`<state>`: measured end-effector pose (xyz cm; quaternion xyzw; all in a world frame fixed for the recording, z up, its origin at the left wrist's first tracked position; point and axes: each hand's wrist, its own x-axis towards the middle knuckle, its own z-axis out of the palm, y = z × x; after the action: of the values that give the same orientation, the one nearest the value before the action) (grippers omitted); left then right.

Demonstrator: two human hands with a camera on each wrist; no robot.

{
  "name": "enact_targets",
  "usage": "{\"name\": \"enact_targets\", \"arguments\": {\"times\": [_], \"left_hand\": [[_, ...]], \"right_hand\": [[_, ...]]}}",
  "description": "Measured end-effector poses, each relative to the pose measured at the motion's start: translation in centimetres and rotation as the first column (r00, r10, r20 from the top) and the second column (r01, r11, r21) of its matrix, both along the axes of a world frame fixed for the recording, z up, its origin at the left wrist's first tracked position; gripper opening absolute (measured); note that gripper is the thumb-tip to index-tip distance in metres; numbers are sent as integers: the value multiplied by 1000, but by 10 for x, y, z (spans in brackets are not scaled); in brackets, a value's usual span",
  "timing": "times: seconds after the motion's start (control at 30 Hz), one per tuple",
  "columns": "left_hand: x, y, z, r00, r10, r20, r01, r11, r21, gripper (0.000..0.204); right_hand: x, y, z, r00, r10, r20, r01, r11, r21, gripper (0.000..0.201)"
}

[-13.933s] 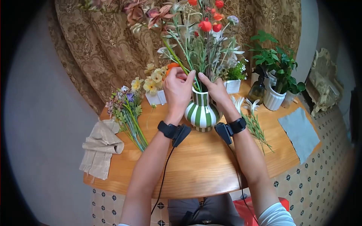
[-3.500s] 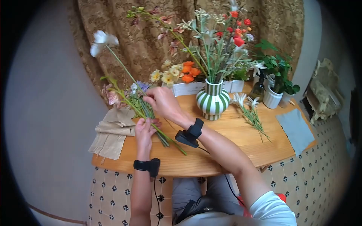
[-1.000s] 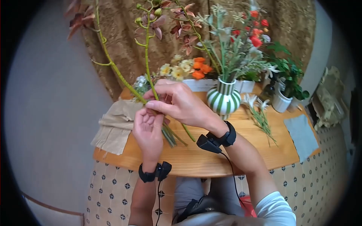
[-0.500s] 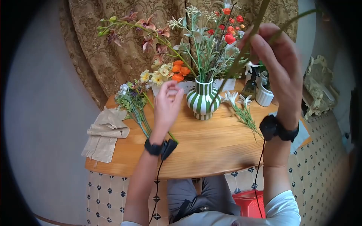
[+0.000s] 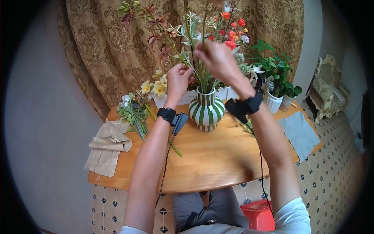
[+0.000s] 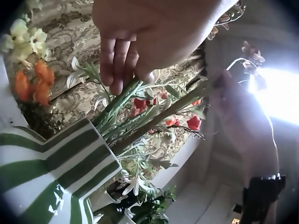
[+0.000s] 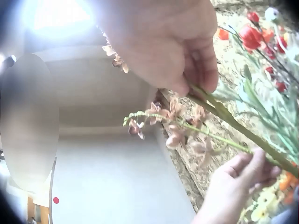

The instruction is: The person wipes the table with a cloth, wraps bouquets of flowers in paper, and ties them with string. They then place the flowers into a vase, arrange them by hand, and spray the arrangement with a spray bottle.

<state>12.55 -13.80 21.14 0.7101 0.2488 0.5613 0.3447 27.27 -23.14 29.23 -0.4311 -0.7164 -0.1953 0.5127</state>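
Observation:
A green-and-white striped vase (image 5: 206, 111) stands on the table, filled with leafy stems and red flowers (image 5: 230, 45). Above its mouth my right hand (image 5: 222, 64), slightly blurred, grips a thick forked orchid stem (image 7: 238, 126). In the left wrist view that stem's lower end reaches into the vase mouth. On the vase's left, my left hand (image 5: 179, 82) pinches the thin green stem of another orchid (image 7: 205, 133), whose brownish-pink blooms lean left. Its fingertips (image 6: 117, 86) lie against green stems just over the rim.
To the left lie a loose flower bunch (image 5: 134, 113) and a folded beige cloth (image 5: 105, 152). Yellow flowers (image 5: 157, 89) stand behind. Potted plants (image 5: 274, 101), a grey cloth (image 5: 300, 132) and partly hidden cut stems (image 5: 248, 126) are at right. A red basket (image 5: 259, 214) is below.
From the bunch at left, my right hand has carried the forked orchid stem out to the right, then back over the vase. My left hand has risen to pinch the orchid stem there.

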Motion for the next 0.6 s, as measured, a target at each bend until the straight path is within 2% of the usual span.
{"name": "enact_targets", "arguments": {"times": [0.1,0.2,0.23,0.3,0.37,0.43,0.53,0.57,0.6], "left_hand": [[-1,5,-1,1000,-16,22,17,998,-56,15],[-2,19,-9,999,-23,35,25,997,-76,17],[-3,19,-10,998,-34,46,38,996,-87,17],[-2,16,-14,997,-50,51,55,995,-89,17],[1,12,-16,988,-77,132,83,996,-43,16],[3,12,-15,991,-69,115,77,995,-63,16],[7,14,-14,991,-77,112,84,995,-54,16],[8,18,-13,988,-93,123,97,995,-25,16],[9,22,-11,988,-94,122,97,995,-19,16]], "right_hand": [[-5,23,-45,983,-161,90,173,974,-146,18],[-11,23,-77,927,-299,228,365,862,-352,23],[-13,24,-82,934,-299,195,356,827,-436,23],[-11,22,-89,945,-287,159,327,860,-393,25],[-4,24,-89,954,-257,156,299,865,-404,26],[3,27,-90,962,-226,155,271,868,-417,27],[20,34,-83,996,38,76,10,833,-553,34],[25,34,-80,996,38,78,11,837,-547,34],[30,34,-77,993,110,-45,-113,750,-652,35]]}}
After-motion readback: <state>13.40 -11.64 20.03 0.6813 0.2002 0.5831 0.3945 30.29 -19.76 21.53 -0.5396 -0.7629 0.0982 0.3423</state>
